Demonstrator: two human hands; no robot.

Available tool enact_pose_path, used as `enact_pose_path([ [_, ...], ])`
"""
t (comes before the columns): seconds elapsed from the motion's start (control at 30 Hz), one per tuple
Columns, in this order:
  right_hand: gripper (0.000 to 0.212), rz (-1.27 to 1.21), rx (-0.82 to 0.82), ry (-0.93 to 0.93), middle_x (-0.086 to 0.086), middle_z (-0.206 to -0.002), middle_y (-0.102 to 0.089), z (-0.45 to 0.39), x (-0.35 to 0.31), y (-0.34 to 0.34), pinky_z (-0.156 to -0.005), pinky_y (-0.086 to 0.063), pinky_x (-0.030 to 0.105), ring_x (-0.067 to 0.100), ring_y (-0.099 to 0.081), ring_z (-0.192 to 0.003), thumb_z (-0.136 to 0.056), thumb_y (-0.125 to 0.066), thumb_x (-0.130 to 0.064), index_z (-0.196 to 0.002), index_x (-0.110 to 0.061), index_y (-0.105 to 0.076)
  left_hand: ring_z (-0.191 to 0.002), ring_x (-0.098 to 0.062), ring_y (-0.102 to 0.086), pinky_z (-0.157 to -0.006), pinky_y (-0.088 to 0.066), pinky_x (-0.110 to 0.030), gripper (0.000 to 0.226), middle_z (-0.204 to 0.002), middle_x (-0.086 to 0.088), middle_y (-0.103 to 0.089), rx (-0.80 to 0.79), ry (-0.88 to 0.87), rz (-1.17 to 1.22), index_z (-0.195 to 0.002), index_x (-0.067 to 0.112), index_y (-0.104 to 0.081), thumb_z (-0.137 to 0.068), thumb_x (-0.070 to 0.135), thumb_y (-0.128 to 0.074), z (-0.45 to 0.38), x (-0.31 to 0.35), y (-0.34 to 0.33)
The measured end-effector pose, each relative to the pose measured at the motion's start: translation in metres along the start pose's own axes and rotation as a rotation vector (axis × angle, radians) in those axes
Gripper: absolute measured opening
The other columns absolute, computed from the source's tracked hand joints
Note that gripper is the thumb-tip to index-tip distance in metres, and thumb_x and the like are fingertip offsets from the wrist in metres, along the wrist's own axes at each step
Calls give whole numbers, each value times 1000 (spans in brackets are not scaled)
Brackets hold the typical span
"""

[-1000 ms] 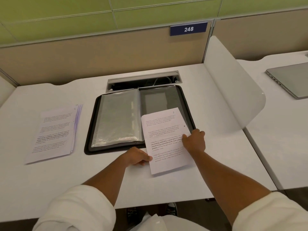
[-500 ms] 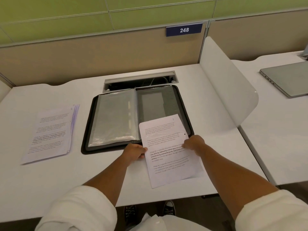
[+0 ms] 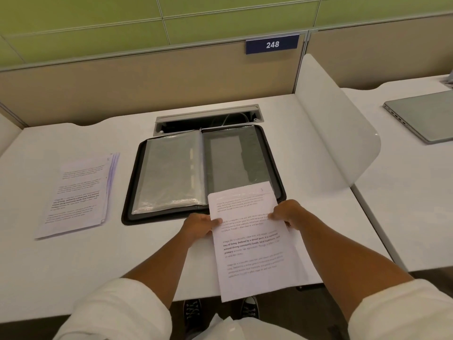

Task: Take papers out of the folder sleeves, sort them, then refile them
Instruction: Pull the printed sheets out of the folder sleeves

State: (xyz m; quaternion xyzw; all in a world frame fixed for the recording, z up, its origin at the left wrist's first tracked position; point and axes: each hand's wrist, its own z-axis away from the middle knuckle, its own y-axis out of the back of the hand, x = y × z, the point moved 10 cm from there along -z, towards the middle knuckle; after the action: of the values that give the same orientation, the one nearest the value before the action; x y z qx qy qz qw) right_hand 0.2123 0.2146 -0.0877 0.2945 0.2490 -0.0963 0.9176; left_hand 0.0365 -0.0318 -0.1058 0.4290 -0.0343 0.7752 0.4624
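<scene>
Sheet (image 3: 255,244) lengthwise toward folder (image 3: 245,153) (top perhaps overlapping) — pinched by left hand (image 3: 199,225), right hand (image 3: 288,214).

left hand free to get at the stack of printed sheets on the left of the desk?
Probably not yet: the left hand grips the printed white sheet together with the right hand. The path to the stack of printed sheets looks unobstructed.

A white worktop (image 3: 73,266) backs onto a beige partition (image 3: 122,89) with green panels (image 3: 98,18) above it, and a blue sign (image 3: 272,44) on the partition reads 248. A cable tray slot (image 3: 207,120) is set into the worktop near the back edge, and a curved white divider (image 3: 335,133) stands at its right side. Beyond the divider a closed grey laptop (image 3: 424,115) lies on the neighbouring worktop (image 3: 404,217), and two dark sneakers (image 3: 192,312) show on the floor under the near edge.
</scene>
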Motion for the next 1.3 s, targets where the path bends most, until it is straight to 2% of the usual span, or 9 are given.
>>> enact_pose_path([
  [0.1, 33, -57, -77, -37, 16, -127, -62, 4, 5, -6, -99, -52, 44, 34, -61, -117, -81, -74, -8, -112, -7, -62, -74, -15, -68, -72, -54, -25, 15, -94, -4, -77, 126, -43, 51, -92, 12, -76, -88, 26, -75, -2, 6, 7],
  [0.27, 41, -207, -47, 21, 12, -112, -68, 7, -3, -4, -84, -56, 43, 33, -68, -96, -80, -79, -9, -116, -6, -61, -75, -15, -65, -78, -55, -32, 12, -93, -5, -77, 49, -7, -49, -89, 11, -75, -82, 19, -80, -2, 1, -2],
  [0.47, 36, -192, -150, -65, 16, -110, -68, 13, 9, -13, -89, -56, 48, 36, -68, -94, -73, -73, -3, -108, -6, -63, -67, -14, -57, -58, -43, -21, 19, -86, -4, -69, -84, 23, -118, -84, 9, -64, -75, 5, -80, 5, 0, -9],
  [0.57, 31, -265, -175, -66, 17, -109, -66, 18, 6, -15, -87, -56, 47, 37, -66, -96, -74, -70, -2, -104, -5, -61, -63, -12, -51, -48, -38, -18, 18, -88, -6, -66, -110, 20, -55, -93, 5, -64, -79, 0, -73, 7, 5, -9],
  [0.77, 34, -472, -202, -12, 16, -113, -66, 21, -22, -16, -95, -53, 51, 38, -64, -104, -72, -68, -2, -105, -8, -64, -67, -10, -47, -56, -30, -23, 22, -86, 3, -66, -39, 8, 190, -107, 12, -68, -86, 8, -69, 8, 17, 9],
  [0.9, 40, -616, -194, 29, 16, -112, -69, 19, -49, -19, -90, -55, 53, 38, -68, -99, -70, -69, -2, -110, -10, -66, -88, -21, -65, -70, -41, -27, 34, -109, -6, -75, -69, -27, 280, -118, 6, -64, -88, 20, -72, 8, 18, 24],
  [1.03, 47, -695, -185, 59, 15, -113, -69, 20, -77, -28, -87, -56, 56, 37, -69, -100, -68, -71, -3, -114, -12, -66, -100, -22, -72, -82, -54, -33, 35, -108, 1, -76, -92, -42, 311, -120, 15, -65, -88, 29, -73, 11, 18, 42],
  [1.13, 35, -741, -191, 77, 15, -106, -71, 27, -99, -38, -78, -59, 52, 36, -70, -96, -76, -67, -1, -110, -11, -65, -102, -22, -71, -93, -53, -40, 33, -108, 4, -76, -96, -40, 342, -119, 23, -68, -88, 32, -74, 11, 15, 59],
  [1.3, 40, -803, -207, 146, 15, -108, -73, 26, -137, -57, -82, -56, 59, 37, -71, -96, -79, -66, -1, -118, -10, -64, -103, -23, -71, -88, -57, -39, 27, -112, 1, -75, -110, -89, 406, -118, 21, -70, -91, 19, -72, 9, 20, 89],
])
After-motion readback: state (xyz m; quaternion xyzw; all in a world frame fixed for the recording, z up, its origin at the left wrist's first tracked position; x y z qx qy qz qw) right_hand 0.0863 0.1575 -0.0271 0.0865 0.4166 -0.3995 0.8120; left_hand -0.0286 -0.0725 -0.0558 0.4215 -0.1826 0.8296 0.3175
